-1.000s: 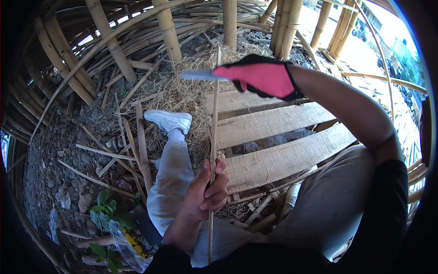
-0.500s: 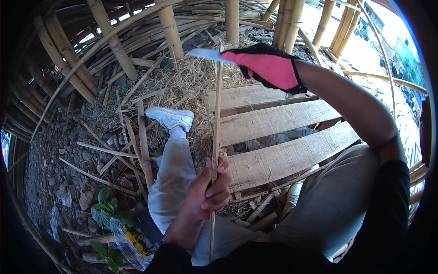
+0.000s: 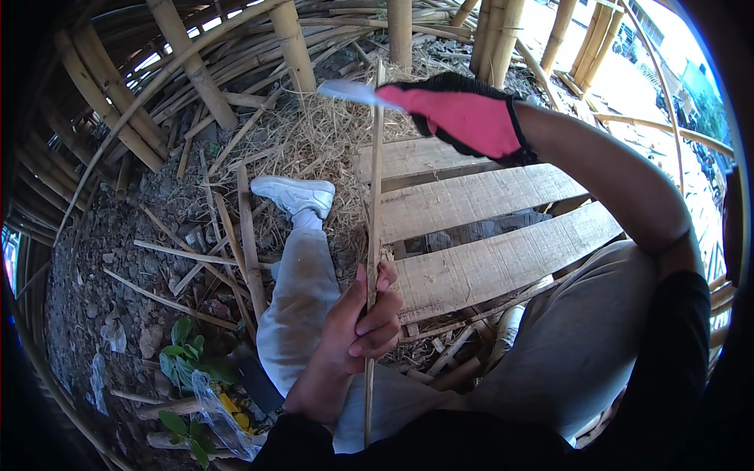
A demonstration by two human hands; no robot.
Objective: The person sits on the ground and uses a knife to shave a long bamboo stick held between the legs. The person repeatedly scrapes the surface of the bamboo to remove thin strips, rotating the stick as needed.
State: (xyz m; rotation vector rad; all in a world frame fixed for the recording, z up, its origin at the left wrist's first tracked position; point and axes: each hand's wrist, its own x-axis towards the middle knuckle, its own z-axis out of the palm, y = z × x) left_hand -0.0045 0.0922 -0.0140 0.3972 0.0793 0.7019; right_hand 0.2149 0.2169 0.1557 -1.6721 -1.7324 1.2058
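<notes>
My bare left hand [image 3: 367, 322] is wrapped round a long thin bamboo strip [image 3: 375, 173], which stands nearly upright in the picture between my legs. In a pink and black glove, my right hand [image 3: 463, 118] grips a knife; its handle is hidden in the fist. The knife's pale blade [image 3: 345, 92] is blurred and points left, crossing the strip close to its far end. Whether the edge touches the strip I cannot tell. Beside the strip, on its right, lies a slatted wooden platform [image 3: 495, 271].
Thin shavings [image 3: 314, 149] cover the ground beyond my left shoe [image 3: 294, 195]. Loose bamboo sticks [image 3: 250, 243] lie to the left, near a green plant [image 3: 182, 357] and a clear plastic bag [image 3: 216, 416]. Upright bamboo posts [image 3: 292, 47] line the far side.
The knife hand and blade have shifted very slightly left along with a small tilt of the view. Both hands keep their grips, and the strip stays almost in place.
</notes>
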